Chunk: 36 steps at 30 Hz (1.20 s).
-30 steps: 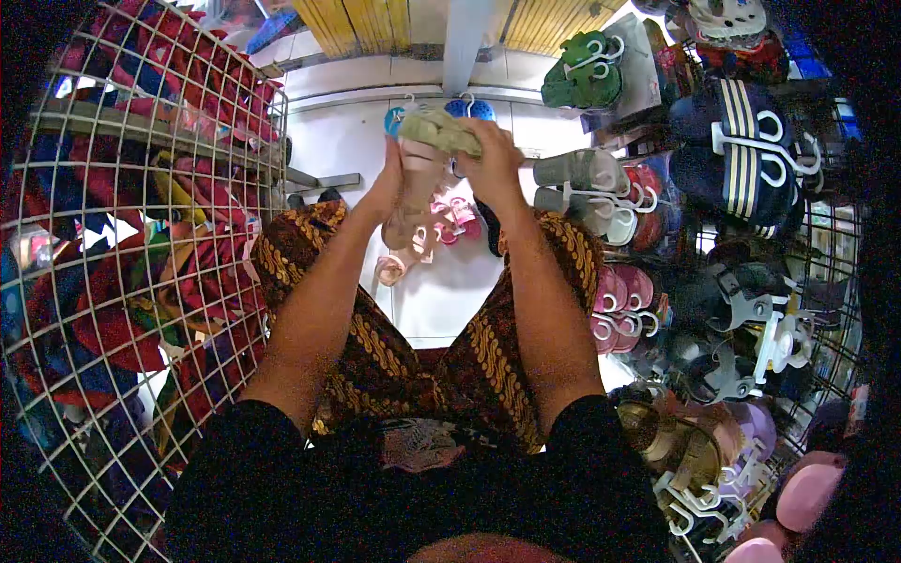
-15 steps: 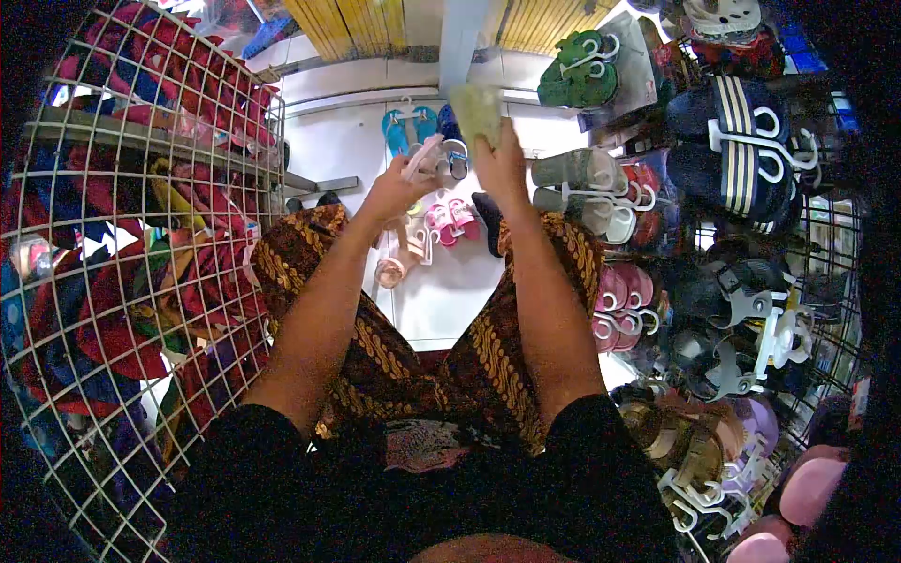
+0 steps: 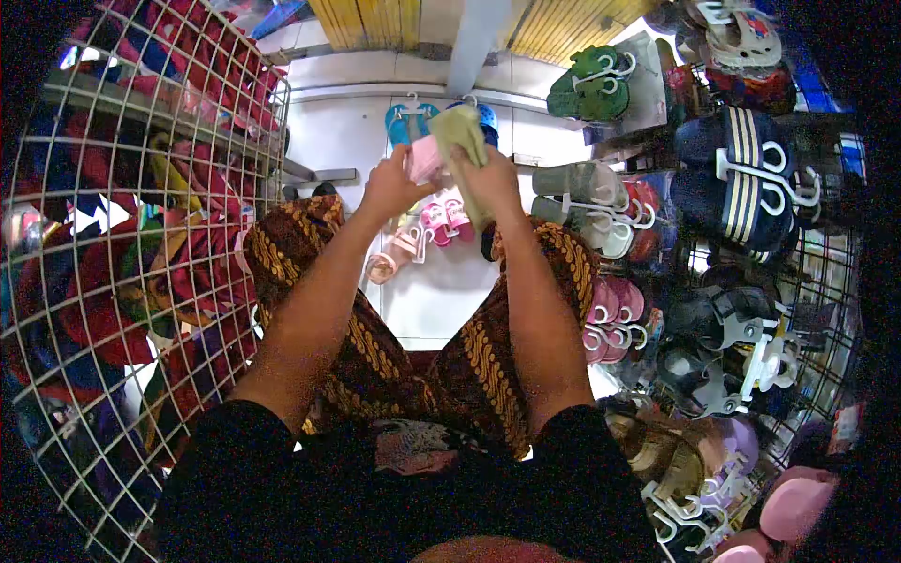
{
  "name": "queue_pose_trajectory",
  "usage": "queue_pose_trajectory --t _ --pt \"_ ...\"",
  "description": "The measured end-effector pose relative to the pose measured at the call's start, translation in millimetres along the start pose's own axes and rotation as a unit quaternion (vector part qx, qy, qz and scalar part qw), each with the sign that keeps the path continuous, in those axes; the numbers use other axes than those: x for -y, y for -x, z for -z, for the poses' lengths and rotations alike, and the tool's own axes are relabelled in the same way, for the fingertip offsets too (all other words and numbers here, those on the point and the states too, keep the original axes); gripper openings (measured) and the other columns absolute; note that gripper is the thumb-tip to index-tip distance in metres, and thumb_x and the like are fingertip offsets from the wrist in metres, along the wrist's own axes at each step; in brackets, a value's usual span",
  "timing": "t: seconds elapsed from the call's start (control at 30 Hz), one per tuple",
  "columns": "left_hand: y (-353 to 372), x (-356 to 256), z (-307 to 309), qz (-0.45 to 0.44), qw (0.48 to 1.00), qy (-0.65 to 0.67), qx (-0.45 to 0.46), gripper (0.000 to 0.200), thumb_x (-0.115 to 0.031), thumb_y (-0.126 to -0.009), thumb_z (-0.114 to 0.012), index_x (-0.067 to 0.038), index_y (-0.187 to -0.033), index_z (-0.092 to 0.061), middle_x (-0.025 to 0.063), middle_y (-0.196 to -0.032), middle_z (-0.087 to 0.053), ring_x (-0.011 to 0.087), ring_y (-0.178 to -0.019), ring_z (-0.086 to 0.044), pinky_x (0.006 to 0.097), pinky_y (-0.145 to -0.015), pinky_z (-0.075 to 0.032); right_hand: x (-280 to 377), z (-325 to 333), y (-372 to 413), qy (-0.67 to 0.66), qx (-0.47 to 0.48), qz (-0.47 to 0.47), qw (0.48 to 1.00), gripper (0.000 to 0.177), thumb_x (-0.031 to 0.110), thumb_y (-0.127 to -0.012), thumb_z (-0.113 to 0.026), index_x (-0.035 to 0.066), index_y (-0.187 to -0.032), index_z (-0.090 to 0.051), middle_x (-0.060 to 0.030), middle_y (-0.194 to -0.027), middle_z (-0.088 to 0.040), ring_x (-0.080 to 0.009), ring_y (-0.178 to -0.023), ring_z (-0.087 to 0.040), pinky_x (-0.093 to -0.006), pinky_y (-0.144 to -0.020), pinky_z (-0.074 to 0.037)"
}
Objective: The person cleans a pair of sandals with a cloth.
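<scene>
A pink piece of footwear (image 3: 426, 158), probably a sandal, is gripped by my left hand (image 3: 387, 188), whose fingers close around its near side. My right hand (image 3: 495, 186) clutches a pale yellow-green cloth (image 3: 458, 131), bunched at the top with a loose end hanging below the fingers. The cloth lies against or just beside the pink footwear; motion blur hides the exact contact. Below the hands, on the white floor, are bright pink sandals (image 3: 435, 223) and peach sandals (image 3: 404, 246) on a white hanger. Beyond them lie turquoise flip-flops (image 3: 398, 120) and blue footwear (image 3: 487, 114).
A white wire grid (image 3: 192, 246) with dark red goods behind it stands close on my left. To my right hang green sandals (image 3: 587, 94), navy striped slides (image 3: 699, 159) and black sandals (image 3: 699, 319). A grey post (image 3: 477, 47) rises ahead.
My right hand has brought the cloth down and left, onto or beside the pink footwear. The left hand has shifted slightly, and more of the pink surface shows. The view has tilted a little.
</scene>
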<state>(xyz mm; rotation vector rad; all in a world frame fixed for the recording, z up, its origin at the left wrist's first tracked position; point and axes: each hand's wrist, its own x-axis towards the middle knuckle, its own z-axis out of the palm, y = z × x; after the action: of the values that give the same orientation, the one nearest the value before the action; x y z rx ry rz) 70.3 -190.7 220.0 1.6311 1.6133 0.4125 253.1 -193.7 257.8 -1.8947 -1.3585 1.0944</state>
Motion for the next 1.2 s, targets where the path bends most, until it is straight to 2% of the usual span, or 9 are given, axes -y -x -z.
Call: queue_pose_trajectory --t 0.1,0.17,0.3,0.43,0.5,0.6,1.0,1.1,1.2 --pt "7 -15 12 0.032 0.988 0.151 0.004 0.09 -0.052 -0.069 -0.079 0.005 -0.129 -0.042 0.026 -0.117 -0.058 0.0311 -0.108 -0.06 0.038 -0.089 -0.049 -20 5 -16 -0.083 0.009 -0.052 0.995 0.059 0.055 -0.086 -0.059 0.002 -0.109 -0.063 -0.014 -0.093 -0.069 -0.0242 -0.077 -0.067 -0.0382 -0.07 -0.054" --pt "-25 29 -18 -0.012 0.983 0.182 -0.011 0.078 -0.048 -0.078 -0.074 0.002 -0.13 -0.044 0.0202 -0.117 -0.059 0.028 -0.107 -0.06 0.0371 -0.089 -0.049 -15 2 -11 -0.336 0.085 -0.098 0.933 0.061 0.056 -0.088 -0.057 0.0 -0.114 -0.06 -0.0104 -0.094 -0.067 -0.0202 -0.078 -0.065 -0.0356 -0.068 -0.054" --pt "-5 6 8 -0.012 0.925 0.363 0.113 0.063 -0.048 -0.089 -0.06 -0.002 -0.13 -0.047 0.0109 -0.118 -0.061 0.0213 -0.105 -0.06 0.0343 -0.091 -0.048 -17 -5 -13 -0.398 0.15 -0.159 0.891 0.056 0.057 -0.092 -0.048 0.005 -0.114 -0.056 -0.008 -0.093 -0.063 -0.0208 -0.08 -0.062 -0.0348 -0.073 -0.053" --pt "-6 6 3 0.063 0.778 0.596 0.188 0.061 -0.054 -0.095 -0.043 -0.005 -0.132 -0.049 0.0078 -0.125 -0.058 0.0182 -0.111 -0.056 0.0347 -0.097 -0.044 -13 -9 -15 -0.452 0.148 -0.169 0.863 0.058 0.06 -0.093 -0.044 0.008 -0.116 -0.053 -0.0078 -0.092 -0.062 -0.0227 -0.078 -0.061 -0.037 -0.071 -0.053" --pt "-8 1 1 0.17 0.695 0.665 0.213 0.06 -0.053 -0.097 -0.039 -0.005 -0.131 -0.049 0.0084 -0.126 -0.058 0.02 -0.113 -0.056 0.0363 -0.098 -0.044 -9 -11 -11 -0.446 0.129 -0.191 0.865 0.066 0.063 -0.093 -0.038 0.006 -0.125 -0.049 -0.0124 -0.111 -0.061 -0.027 -0.098 -0.061 -0.0405 -0.087 -0.051" --pt "-5 -2 9 0.144 0.611 0.734 0.26 0.057 -0.051 -0.099 -0.034 -0.005 -0.13 -0.05 0.0092 -0.124 -0.059 0.0225 -0.11 -0.058 0.0383 -0.099 -0.044 -12 -13 -14 -0.515 0.153 -0.221 0.814 0.065 0.059 -0.093 -0.043 0.008 -0.131 -0.049 -0.0132 -0.124 -0.059 -0.0289 -0.11 -0.059 -0.0414 -0.094 -0.05" --pt "-2 0 1 0.219 0.596 0.728 0.259 0.063 -0.055 -0.096 -0.037 -0.003 -0.128 -0.051 0.0152 -0.121 -0.06 0.0293 -0.106 -0.061 0.0443 -0.094 -0.048 -21 -19 -24 -0.44 0.103 -0.185 0.873 0.046 0.046 -0.098 -0.037 0.006 -0.111 -0.056 -0.0086 -0.093 -0.064 -0.0221 -0.081 -0.064 -0.0356 -0.065 -0.057" --pt "-3 6 -2 0.217 0.588 0.726 0.284 0.071 -0.063 -0.092 -0.038 -0.003 -0.129 -0.05 0.0165 -0.118 -0.061 0.032 -0.102 -0.062 0.0462 -0.094 -0.048 -75 -24 -58 -0.072 0.031 -0.097 0.992 0.063 0.054 -0.097 -0.024 0.004 -0.123 -0.051 -0.0183 -0.099 -0.064 -0.0323 -0.082 -0.065 -0.0441 -0.071 -0.054" --pt "1 2 0 0.244 0.581 0.717 0.299 0.078 -0.064 -0.09 -0.04 0.004 -0.125 -0.054 0.0187 -0.114 -0.064 0.0312 -0.095 -0.064 0.0441 -0.09 -0.05 -66 -15 -51 -0.122 0.091 -0.117 0.981 0.066 0.056 -0.097 -0.025 0.004 -0.133 -0.041 -0.0221 -0.105 -0.06 -0.034 -0.086 -0.063 -0.0426 -0.073 -0.052"
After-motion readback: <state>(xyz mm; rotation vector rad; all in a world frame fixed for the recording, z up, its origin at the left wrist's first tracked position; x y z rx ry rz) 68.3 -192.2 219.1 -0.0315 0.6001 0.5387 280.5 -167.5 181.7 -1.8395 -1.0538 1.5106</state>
